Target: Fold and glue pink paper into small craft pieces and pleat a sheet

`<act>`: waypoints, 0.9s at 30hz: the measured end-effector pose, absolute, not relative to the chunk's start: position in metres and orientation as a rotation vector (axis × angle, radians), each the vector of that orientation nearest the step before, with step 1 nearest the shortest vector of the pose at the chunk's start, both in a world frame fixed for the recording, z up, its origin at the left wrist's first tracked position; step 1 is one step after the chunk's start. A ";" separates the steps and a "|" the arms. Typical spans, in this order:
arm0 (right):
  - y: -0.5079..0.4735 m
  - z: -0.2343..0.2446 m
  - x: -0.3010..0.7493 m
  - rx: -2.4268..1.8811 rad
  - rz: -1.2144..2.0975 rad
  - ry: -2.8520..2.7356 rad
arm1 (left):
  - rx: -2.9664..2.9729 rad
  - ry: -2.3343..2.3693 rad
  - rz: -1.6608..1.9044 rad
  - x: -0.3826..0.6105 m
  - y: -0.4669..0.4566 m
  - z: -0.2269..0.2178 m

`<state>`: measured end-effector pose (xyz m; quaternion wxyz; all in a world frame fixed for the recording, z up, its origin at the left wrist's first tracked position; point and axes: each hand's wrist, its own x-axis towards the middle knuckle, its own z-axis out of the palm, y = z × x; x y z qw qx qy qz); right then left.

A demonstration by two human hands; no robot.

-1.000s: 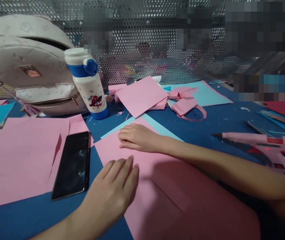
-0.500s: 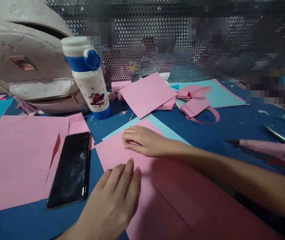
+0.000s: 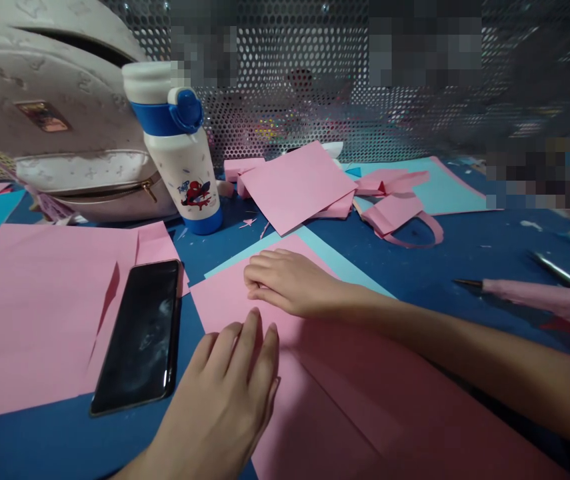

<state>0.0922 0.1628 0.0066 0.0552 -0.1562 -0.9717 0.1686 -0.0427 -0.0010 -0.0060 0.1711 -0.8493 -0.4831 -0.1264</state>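
A large pink paper sheet (image 3: 309,393) lies in front of me, with a crease or edge running slantwise across its near part. Under its far end a light blue sheet (image 3: 352,272) sticks out. My left hand (image 3: 225,393) rests on the pink sheet's left side, fingers stretched and slightly apart, holding nothing. Just beyond it, my right hand (image 3: 289,283) presses on the same sheet with curled fingers. Whatever lies inside those curled fingers, if anything, is hidden. My right forearm crosses the sheet and shades its near part.
Left of my hands lie a black phone (image 3: 137,337) and another pink sheet (image 3: 45,313). A white-and-blue bottle (image 3: 185,167) stands before a pale backpack (image 3: 79,140). Pink paper pieces (image 3: 299,190) sit by the perforated metal panel (image 3: 285,60). At right is a pink-wrapped pointed tool (image 3: 529,295).
Both hands keep nearly the same place on the pink sheet. My left hand has shifted very slightly left and up. The view has tilted a little.
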 end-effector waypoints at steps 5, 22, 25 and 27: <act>0.163 0.005 0.092 -0.458 0.464 -2.967 | -2.396 -1.403 -0.318 -0.043 -0.002 -0.004; 0.163 0.005 0.092 -0.464 0.428 -2.982 | -2.423 -1.398 -0.316 -0.043 -0.002 -0.006; 0.163 0.005 0.092 -0.468 0.429 -2.974 | -2.432 -1.395 -0.306 -0.044 -0.002 -0.006; 0.163 0.004 0.092 -0.470 0.428 -2.969 | -2.430 -1.389 -0.304 -0.045 -0.003 -0.006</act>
